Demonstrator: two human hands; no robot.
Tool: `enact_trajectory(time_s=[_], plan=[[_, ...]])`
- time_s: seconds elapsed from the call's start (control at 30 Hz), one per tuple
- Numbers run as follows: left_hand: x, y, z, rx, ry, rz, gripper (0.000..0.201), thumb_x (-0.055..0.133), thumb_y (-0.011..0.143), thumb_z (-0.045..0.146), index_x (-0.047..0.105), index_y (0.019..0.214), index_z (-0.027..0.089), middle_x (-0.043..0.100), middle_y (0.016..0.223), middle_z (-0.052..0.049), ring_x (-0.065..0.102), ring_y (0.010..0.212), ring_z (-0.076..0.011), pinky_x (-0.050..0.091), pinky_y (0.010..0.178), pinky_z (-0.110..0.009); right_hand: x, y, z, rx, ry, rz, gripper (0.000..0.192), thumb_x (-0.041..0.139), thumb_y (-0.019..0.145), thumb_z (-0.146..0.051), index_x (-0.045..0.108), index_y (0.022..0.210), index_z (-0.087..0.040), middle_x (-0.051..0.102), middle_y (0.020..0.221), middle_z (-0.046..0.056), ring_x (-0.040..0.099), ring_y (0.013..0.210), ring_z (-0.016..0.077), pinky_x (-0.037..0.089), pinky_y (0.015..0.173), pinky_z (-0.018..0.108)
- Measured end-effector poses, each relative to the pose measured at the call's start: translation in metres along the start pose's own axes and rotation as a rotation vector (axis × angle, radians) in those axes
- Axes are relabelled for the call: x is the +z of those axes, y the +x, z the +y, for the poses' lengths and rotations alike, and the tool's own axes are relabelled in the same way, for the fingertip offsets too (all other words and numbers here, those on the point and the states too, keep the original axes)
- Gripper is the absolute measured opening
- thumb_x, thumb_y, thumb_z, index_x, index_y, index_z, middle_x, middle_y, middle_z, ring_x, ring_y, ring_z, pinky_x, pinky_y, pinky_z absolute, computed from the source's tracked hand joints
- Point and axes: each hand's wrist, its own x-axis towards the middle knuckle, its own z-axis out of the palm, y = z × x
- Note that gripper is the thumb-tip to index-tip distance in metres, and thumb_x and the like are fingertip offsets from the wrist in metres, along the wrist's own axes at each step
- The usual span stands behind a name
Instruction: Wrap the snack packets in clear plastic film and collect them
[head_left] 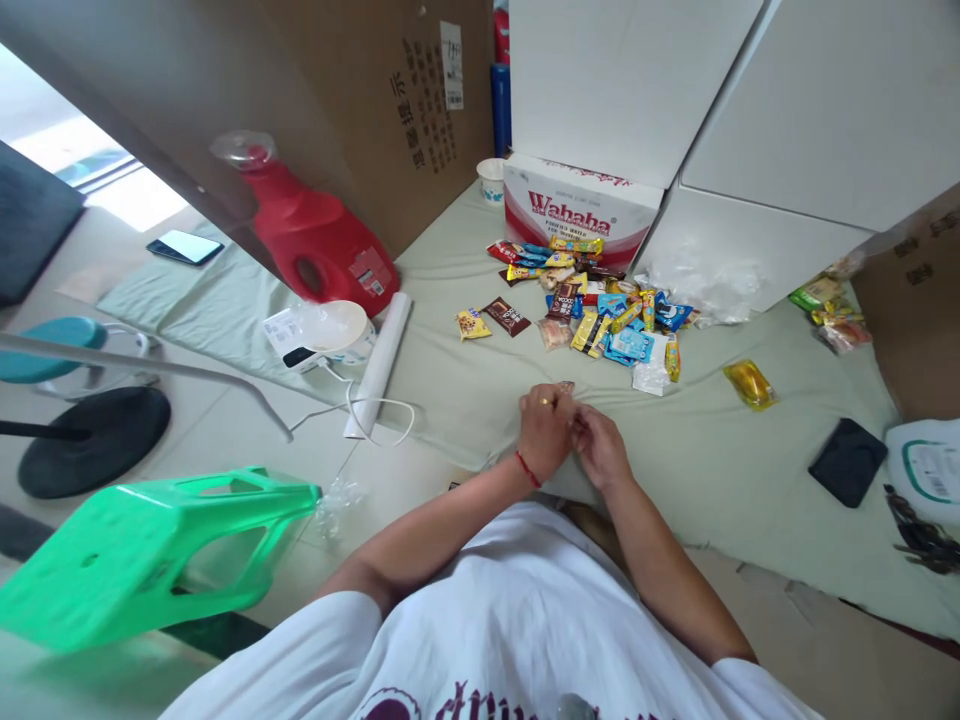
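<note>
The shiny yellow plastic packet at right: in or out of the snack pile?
Out: pale green cloth shows between the packet and the colourful pile of wrapped snacks.

A pale green sheet (697, 440), lightly creased, covers much of the pale tiled floor (409, 475). Near its middle lies a loose heap of small, colourful packets (630, 345), against a white and red "Wahaha" box (585, 215). A paper cup (491, 183) stands beside the box. Left of the heap are a yellow packet (472, 323) and a brown packet (508, 316); to the right, crumpled clear plastic (705, 280), a golden packet (751, 384) and a dark, squarish item (848, 462). A bright green plastic stool (150, 550) lies tipped over on the tiles.
</note>
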Motion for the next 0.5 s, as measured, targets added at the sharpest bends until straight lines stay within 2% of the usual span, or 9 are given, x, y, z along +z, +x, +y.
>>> enact_trajectory(time_s=[0.03,0.1,0.2,0.3,0.37,0.4,0.43,0.5], plan=[[0.004,-0.004,0.001,0.077,-0.047,0.002,0.022,0.058,0.083,0.014,0.058,0.105,0.019,0.059,0.122,-0.017,0.052,0.124,-0.0335,0.041,0.105,-0.052,0.000,-0.005,0.001,0.062,0.145,-0.011,0.042,0.056,0.091,-0.062,0.069,0.102,-0.024,0.074,0.098,0.005,0.067,0.095,0.0243,0.057,0.084,0.039],[0.010,-0.009,0.002,0.210,-0.219,-0.023,0.029,0.061,0.075,0.013,0.053,0.102,0.020,0.058,0.122,-0.017,0.052,0.125,-0.0329,0.040,0.109,-0.053,0.000,-0.016,0.003,0.126,0.297,-0.013,0.044,0.064,0.086,-0.065,0.070,0.101,-0.025,0.074,0.100,0.005,0.068,0.098,0.0244,0.057,0.086,0.038],[0.009,-0.011,0.006,0.328,-0.546,-0.134,0.039,0.060,0.068,0.016,0.046,0.104,0.022,0.055,0.124,-0.015,0.053,0.123,-0.0294,0.046,0.108,-0.051,-0.002,-0.028,0.007,0.125,0.308,0.015,0.044,0.073,0.080,-0.061,0.069,0.104,-0.024,0.074,0.102,0.005,0.069,0.096,0.0234,0.057,0.085,0.037],[0.004,-0.010,0.011,0.333,-0.763,-0.238,0.045,0.056,0.067,0.017,0.042,0.109,0.025,0.053,0.133,-0.013,0.053,0.128,-0.0273,0.050,0.107,-0.048,-0.020,-0.027,0.004,0.081,0.236,0.071,0.043,0.075,0.079,-0.057,0.068,0.104,-0.022,0.074,0.098,0.006,0.068,0.087,0.0216,0.057,0.079,0.035],[0.000,-0.008,0.008,0.238,-0.805,-0.208,0.049,0.054,0.066,0.015,0.041,0.111,0.027,0.051,0.136,-0.012,0.052,0.131,-0.0265,0.052,0.104,-0.045,-0.056,-0.015,-0.009,-0.017,0.168,0.212,0.039,0.076,0.078,-0.052,0.068,0.102,-0.023,0.074,0.097,0.004,0.067,0.084,0.0193,0.057,0.076,0.032],[-0.002,-0.007,0.003,0.184,-0.791,-0.167,0.049,0.054,0.065,0.016,0.041,0.111,0.027,0.050,0.137,-0.012,0.052,0.132,-0.0264,0.054,0.102,-0.044,-0.084,-0.006,-0.018,-0.093,0.135,0.330,0.037,0.076,0.078,-0.049,0.068,0.102,-0.023,0.074,0.098,0.004,0.068,0.085,0.0184,0.056,0.076,0.031],[-0.006,-0.005,-0.006,0.140,-0.757,-0.102,0.047,0.053,0.066,0.016,0.043,0.110,0.027,0.050,0.136,-0.011,0.052,0.131,-0.0264,0.054,0.101,-0.043,-0.117,0.005,-0.029,-0.179,0.097,0.472,0.035,0.076,0.078,-0.046,0.068,0.103,-0.023,0.074,0.100,0.003,0.068,0.087,0.0176,0.056,0.077,0.030],[-0.015,-0.002,-0.032,0.083,-0.636,0.039,0.037,0.053,0.068,0.018,0.047,0.104,0.026,0.052,0.130,-0.010,0.054,0.127,-0.0265,0.055,0.099,-0.043,-0.195,0.032,-0.053,-0.340,0.025,0.837,0.036,0.076,0.074,-0.041,0.068,0.104,-0.022,0.073,0.098,0.002,0.068,0.087,0.0169,0.055,0.074,0.028]])
